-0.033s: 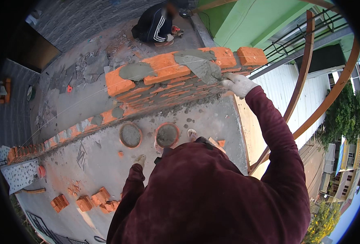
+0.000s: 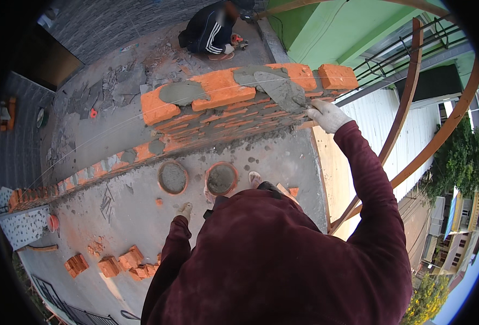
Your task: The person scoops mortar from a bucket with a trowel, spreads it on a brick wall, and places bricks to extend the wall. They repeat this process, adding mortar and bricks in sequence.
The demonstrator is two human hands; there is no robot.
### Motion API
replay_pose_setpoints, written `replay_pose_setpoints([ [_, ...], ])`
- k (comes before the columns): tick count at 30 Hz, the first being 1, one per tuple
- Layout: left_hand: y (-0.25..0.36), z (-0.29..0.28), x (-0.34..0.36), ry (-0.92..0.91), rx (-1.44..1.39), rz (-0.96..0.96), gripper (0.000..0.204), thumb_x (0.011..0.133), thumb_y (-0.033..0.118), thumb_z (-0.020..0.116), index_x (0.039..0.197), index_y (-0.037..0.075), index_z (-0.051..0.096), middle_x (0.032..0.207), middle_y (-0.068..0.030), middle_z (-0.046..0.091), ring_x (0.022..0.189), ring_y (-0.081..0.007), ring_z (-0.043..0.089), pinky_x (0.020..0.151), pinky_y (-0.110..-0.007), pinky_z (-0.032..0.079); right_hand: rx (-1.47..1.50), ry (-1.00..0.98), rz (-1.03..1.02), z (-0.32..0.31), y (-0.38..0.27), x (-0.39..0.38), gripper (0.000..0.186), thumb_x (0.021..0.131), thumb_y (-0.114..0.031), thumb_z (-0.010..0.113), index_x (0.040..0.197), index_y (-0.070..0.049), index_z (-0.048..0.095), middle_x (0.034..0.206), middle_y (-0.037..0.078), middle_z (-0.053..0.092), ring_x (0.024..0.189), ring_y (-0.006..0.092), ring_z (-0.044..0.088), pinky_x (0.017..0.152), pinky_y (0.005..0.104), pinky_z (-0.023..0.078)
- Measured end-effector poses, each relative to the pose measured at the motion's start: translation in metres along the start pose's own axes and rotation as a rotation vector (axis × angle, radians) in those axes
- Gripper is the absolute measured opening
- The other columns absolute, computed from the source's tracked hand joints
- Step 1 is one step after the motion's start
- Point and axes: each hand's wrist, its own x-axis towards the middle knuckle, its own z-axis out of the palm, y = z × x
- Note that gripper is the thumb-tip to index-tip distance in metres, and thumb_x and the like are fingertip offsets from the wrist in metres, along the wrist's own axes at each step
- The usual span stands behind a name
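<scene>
The trowel (image 2: 282, 89) lay blade-flat in wet grey mortar (image 2: 261, 76) on the top course of the orange brick wall (image 2: 223, 92), toward its right end. The gloved right hand (image 2: 328, 115) had its grip closed on the trowel's handle. The left hand (image 2: 184, 210) hung low beside the body (whether its grip was open or closed could not be told). Two round buckets of mortar (image 2: 196, 177) stood on the concrete slab (image 2: 125, 211) just below the wall. Loose bricks (image 2: 115, 264) lay at lower left. Another person (image 2: 209, 30) crouched beyond the wall.
</scene>
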Motion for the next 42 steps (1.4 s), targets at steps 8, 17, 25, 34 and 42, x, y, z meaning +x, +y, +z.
replay_pose_setpoints([
  [8,0.001,0.033,-0.082,0.137,-0.206,-0.240,0.042,0.091,0.033,0.080,0.122,0.006,0.072,0.097,-0.0009,0.072,0.086,-0.0119,0.063,0.082,-0.031,0.051,0.064,0.279,-0.241,0.062,0.064,-0.002,0.035,0.094,-0.027,0.066,0.121,-0.005,0.060,0.107,0.018,0.068,0.100,0.0393,0.067,0.084,0.0468,0.054],
  [17,0.023,0.102,-0.166,0.160,-0.089,-0.094,0.046,0.095,0.028,0.075,0.131,0.001,0.067,0.122,-0.0094,0.072,0.112,-0.0178,0.066,0.102,-0.033,0.049,0.045,0.295,-0.198,0.053,0.147,-0.005,0.030,0.097,-0.028,0.063,0.116,-0.004,0.061,0.105,0.019,0.066,0.100,0.0406,0.066,0.082,0.0485,0.052],
  [25,-0.032,0.160,-0.201,-0.006,-0.084,-0.217,0.048,0.098,0.035,0.070,0.136,0.006,0.066,0.119,-0.0074,0.072,0.107,-0.0188,0.067,0.092,-0.035,0.053,0.148,0.093,-0.256,0.066,0.101,-0.047,0.035,0.088,-0.019,0.070,0.117,-0.001,0.062,0.095,0.021,0.068,0.088,0.0412,0.068,0.077,0.0479,0.054],
  [34,-0.057,0.202,-0.208,-0.213,0.308,-0.202,0.086,0.090,0.061,0.067,0.153,0.007,0.046,0.153,-0.0253,0.047,0.143,-0.0375,0.045,0.119,-0.044,0.036,-0.417,-0.461,-0.414,0.322,0.019,0.038,0.027,0.090,-0.024,0.059,0.108,-0.004,0.066,0.102,0.023,0.073,0.096,0.0442,0.070,0.084,0.0524,0.054],
  [42,-0.125,0.235,-0.212,-0.098,0.534,-0.272,0.078,0.089,0.064,0.066,0.151,0.019,0.050,0.163,-0.0156,0.034,0.152,-0.0414,0.025,0.123,-0.056,0.024,-0.743,-0.541,-0.473,0.536,-0.045,0.123,0.034,0.088,-0.017,0.067,0.120,-0.004,0.067,0.116,0.020,0.072,0.110,0.0363,0.070,0.093,0.0436,0.056],
])
